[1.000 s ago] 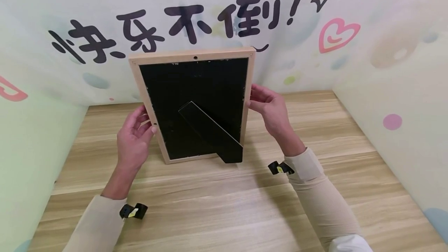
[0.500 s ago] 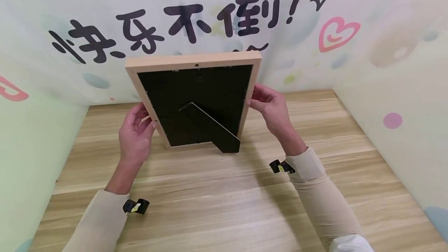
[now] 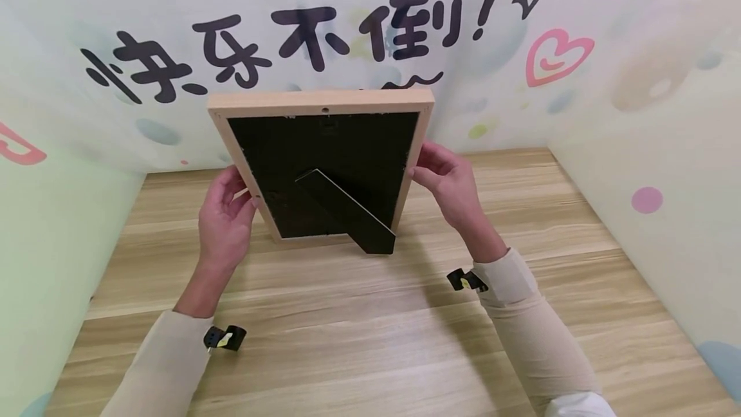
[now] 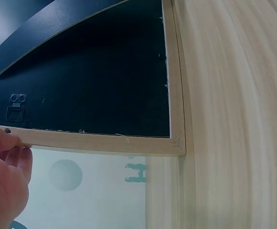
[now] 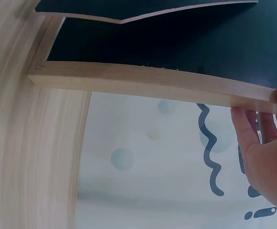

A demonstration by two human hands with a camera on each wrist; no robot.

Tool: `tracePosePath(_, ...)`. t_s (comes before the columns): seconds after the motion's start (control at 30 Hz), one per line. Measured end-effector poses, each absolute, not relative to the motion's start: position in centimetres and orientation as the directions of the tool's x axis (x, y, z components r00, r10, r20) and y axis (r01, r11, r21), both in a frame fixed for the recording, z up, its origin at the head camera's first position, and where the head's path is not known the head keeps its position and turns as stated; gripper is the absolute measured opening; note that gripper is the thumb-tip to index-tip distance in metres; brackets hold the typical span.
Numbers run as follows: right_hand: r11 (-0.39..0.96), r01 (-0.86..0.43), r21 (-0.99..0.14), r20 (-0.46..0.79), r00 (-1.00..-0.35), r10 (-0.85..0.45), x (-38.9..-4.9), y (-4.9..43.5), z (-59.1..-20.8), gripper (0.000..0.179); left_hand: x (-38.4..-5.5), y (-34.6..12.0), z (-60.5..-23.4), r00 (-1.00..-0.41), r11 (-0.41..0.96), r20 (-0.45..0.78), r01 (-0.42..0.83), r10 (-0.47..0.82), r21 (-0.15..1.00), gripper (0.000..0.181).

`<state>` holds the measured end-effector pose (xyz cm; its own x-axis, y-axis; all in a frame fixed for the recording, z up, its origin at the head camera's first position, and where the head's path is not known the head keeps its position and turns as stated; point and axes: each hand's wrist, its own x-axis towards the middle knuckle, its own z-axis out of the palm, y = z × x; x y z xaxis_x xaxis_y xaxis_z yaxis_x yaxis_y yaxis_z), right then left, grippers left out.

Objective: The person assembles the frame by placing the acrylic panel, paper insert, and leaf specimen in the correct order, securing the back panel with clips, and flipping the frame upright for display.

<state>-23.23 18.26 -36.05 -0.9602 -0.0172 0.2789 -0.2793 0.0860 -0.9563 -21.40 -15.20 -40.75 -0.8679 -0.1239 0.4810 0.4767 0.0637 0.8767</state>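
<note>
A picture frame (image 3: pixel 321 103) with a light wood border stands upright on the table, its black back towards me and its top leaning slightly my way. From the backing, a black easel leg (image 3: pixel 350 214) slants down to the lower right. My left hand (image 3: pixel 224 224) grips the left edge, thumb on the back side and fingers round the far side. On the opposite edge, my right hand (image 3: pixel 451 182) pinches the border the same way. In the left wrist view a small metal hanger (image 4: pixel 15 109) shows on the backing. The front of the frame is hidden.
The wood-grain table (image 3: pixel 347 333) runs under both arms. A printed backdrop (image 3: pixel 492 101) with black lettering rises behind the frame, and pale side walls (image 3: pixel 648 147) flank the table. Black wrist devices (image 3: pixel 224 338) sit on both cuffs.
The frame's top has tipped towards me and its lower edge has shifted away, with most of this in the first half second. Both hands keep their hold on the sides.
</note>
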Motion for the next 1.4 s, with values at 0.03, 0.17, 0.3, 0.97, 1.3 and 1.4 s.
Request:
tracePosePath(0.03, 0.09, -0.289, -0.953, 0.289, -0.957, -0.017, -23.2, 18.2, -36.1, 0.038, -21.5, -15.2, -40.8, -0.866, 0.063, 0.485, 0.481, -0.12, 0.875, 0.055)
tracePosePath(0.17, 0.114, -0.335, -0.935, 0.336, -0.942, -0.013, -22.8, 18.0, -36.3, 0.039, -21.7, -15.3, -40.9, -0.851, 0.115, 0.519, 0.509, -0.085, 0.853, 0.058)
tracePosePath(0.3, 0.134, -0.351, -0.927, 0.354, -0.935, -0.001, -22.1, 17.7, -36.5, 0.04, -21.7, -15.3, -41.0, -0.855, 0.182, 0.516, 0.5, -0.053, 0.847, 0.065)
tracePosePath(0.97, 0.201, -0.437, -0.877, 0.452, -0.892, 0.031, -18.2, 15.2, -37.3, 0.038, -18.3, -12.6, -40.9, -0.926, 0.135, 0.353, 0.336, -0.134, 0.932, 0.062)
tracePosePath(1.3, 0.197, -0.545, -0.815, 0.559, -0.829, 0.02, -16.9, 13.4, -37.7, 0.037, -18.3, -9.8, -40.6, -0.937, 0.243, 0.347, 0.332, -0.021, 0.911, 0.068)
tracePosePath(1.4, 0.213, -0.556, -0.803, 0.573, -0.819, 0.021, -16.5, 12.9, -37.8, 0.036, -18.3, -9.2, -40.4, -0.944, 0.286, 0.329, 0.309, -0.024, 0.907, 0.074)
